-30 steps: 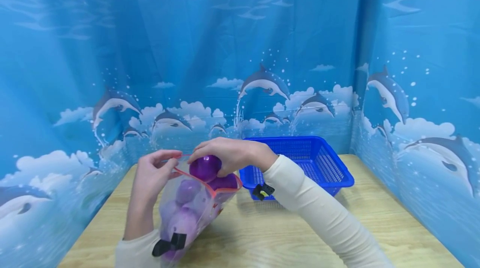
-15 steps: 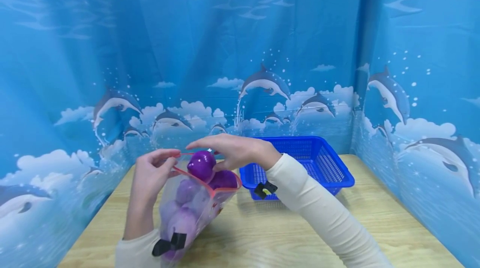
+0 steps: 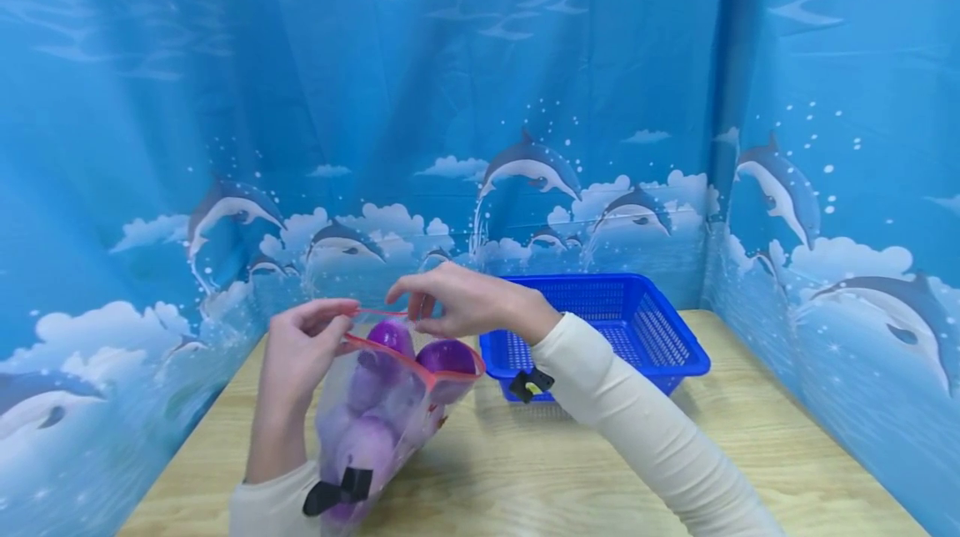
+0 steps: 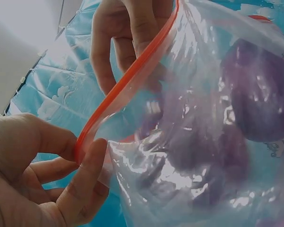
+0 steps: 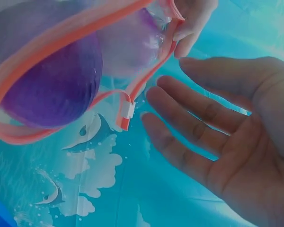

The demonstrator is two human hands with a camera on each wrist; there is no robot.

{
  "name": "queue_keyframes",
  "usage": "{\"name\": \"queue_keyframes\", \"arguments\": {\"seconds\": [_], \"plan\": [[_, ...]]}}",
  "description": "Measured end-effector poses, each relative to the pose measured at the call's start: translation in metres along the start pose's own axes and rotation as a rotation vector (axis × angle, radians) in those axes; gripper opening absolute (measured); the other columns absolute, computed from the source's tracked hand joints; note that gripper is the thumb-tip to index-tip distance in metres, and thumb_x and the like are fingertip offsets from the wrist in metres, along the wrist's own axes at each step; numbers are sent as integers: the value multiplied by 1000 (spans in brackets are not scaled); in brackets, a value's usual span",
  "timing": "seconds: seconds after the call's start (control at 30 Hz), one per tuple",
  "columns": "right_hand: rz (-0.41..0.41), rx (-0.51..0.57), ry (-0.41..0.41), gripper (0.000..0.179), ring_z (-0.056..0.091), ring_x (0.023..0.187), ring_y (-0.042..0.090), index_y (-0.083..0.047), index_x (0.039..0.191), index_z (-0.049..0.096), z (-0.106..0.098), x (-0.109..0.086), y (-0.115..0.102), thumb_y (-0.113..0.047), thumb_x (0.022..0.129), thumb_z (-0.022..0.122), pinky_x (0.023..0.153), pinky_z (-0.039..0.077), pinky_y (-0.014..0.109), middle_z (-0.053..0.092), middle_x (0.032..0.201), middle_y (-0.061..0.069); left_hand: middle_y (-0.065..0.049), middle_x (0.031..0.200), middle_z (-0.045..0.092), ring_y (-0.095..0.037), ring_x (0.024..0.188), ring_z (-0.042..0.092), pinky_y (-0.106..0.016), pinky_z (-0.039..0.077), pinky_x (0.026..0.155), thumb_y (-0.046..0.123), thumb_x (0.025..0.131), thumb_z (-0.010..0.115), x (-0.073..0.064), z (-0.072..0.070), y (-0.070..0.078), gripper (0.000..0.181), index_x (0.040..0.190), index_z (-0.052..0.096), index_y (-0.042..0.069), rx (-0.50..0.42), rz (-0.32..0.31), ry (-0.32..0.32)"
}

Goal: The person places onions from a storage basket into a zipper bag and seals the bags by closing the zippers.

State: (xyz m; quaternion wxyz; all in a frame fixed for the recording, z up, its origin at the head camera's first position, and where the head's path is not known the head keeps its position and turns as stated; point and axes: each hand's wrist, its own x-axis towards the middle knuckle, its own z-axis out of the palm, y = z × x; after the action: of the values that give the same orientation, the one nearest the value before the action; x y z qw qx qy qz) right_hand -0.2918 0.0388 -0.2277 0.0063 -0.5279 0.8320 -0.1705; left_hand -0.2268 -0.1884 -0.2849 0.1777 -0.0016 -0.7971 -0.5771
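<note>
My left hand [image 3: 300, 353] pinches the red zip edge of a clear zip bag [image 3: 408, 416] at the left of its mouth. Inside are several glossy purple balls. One ball [image 3: 392, 337] sits just inside the open mouth, beside another purple ball [image 3: 447, 355] at the right corner. Over the far edge of the mouth hovers my right hand [image 3: 468, 303], with nothing in its fingers. The right wrist view shows those fingers [image 5: 189, 113] loosely bent beside the red edge and its white slider [image 5: 128, 110]. In the left wrist view, thumb and fingers pinch the red zip strip [image 4: 118, 90].
A blue plastic basket [image 3: 667, 303] with slotted walls stands behind and to the right of the bag on the wooden table [image 3: 600, 470]. Blue curtains [image 3: 420, 62] printed with dolphins enclose the back and sides.
My right hand has let go of a purple ball, which has dropped down into the bag's mouth. That hand is lifted slightly; the left keeps its pinch.
</note>
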Motion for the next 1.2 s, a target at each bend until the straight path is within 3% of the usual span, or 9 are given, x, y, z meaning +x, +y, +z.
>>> {"name": "queue_keyframes", "arguments": {"seconds": [0.13, 0.4, 0.57, 0.7, 0.93, 1.07, 1.2], "plan": [[-8, -11, 51, 37, 73, 105, 19, -10, 135, 63, -4, -5, 5, -1, 99, 60, 91, 60, 20, 75, 115, 9, -23, 127, 71, -3, 94, 71, -21, 64, 77, 8, 102, 58, -1, -1, 2, 28, 126, 71, 0, 3, 5, 10], [17, -13, 77, 38, 67, 120, 25, -9, 134, 65, -2, -13, 26, 4, 98, 59, 94, 59, 21, 67, 135, 10, -16, 126, 74, -4, 97, 71, -21, 63, 78, 10, 102, 60, -5, -2, 8, 28, 126, 70, 1, -15, 11, -5], [28, 31, 81, 36, 62, 128, 27, -12, 132, 67, -1, -18, 34, 1, 99, 62, 95, 61, 24, 65, 137, 7, 1, 112, 78, -5, 96, 70, -23, 64, 77, 10, 102, 61, -9, -1, 11, 27, 126, 70, 0, -59, 42, -33], [-10, 79, 94, 24, 70, 115, 21, -10, 118, 75, -3, -20, 36, -2, 98, 66, 93, 62, 25, 75, 121, 6, 18, 98, 76, -5, 93, 71, -24, 65, 77, 10, 102, 62, -10, -1, 12, 28, 125, 68, -5, -135, 77, -71], [-52, 73, 151, 15, 75, 92, 15, -7, 99, 79, -6, -26, 34, -1, 98, 65, 83, 62, 20, 79, 98, 7, 19, 102, 76, -6, 97, 71, -25, 64, 78, 15, 103, 63, -10, -5, 10, 29, 125, 68, -3, -196, 95, -115], [-18, 33, 187, 16, 67, 74, 10, -9, 94, 77, -5, -30, 35, -3, 98, 63, 68, 58, 18, 77, 89, 4, 19, 109, 74, -3, 104, 70, -24, 64, 81, 18, 104, 61, -8, -7, 6, 34, 131, 64, -2, -163, 102, -157], [78, 25, 224, 19, 54, 61, 6, -7, 90, 76, -1, -34, 39, -1, 97, 59, 56, 48, 18, 70, 75, 1, 19, 114, 71, -2, 109, 67, -25, 64, 84, 23, 106, 59, -4, -11, 1, 39, 136, 60, -1, -135, 115, -209]]}}
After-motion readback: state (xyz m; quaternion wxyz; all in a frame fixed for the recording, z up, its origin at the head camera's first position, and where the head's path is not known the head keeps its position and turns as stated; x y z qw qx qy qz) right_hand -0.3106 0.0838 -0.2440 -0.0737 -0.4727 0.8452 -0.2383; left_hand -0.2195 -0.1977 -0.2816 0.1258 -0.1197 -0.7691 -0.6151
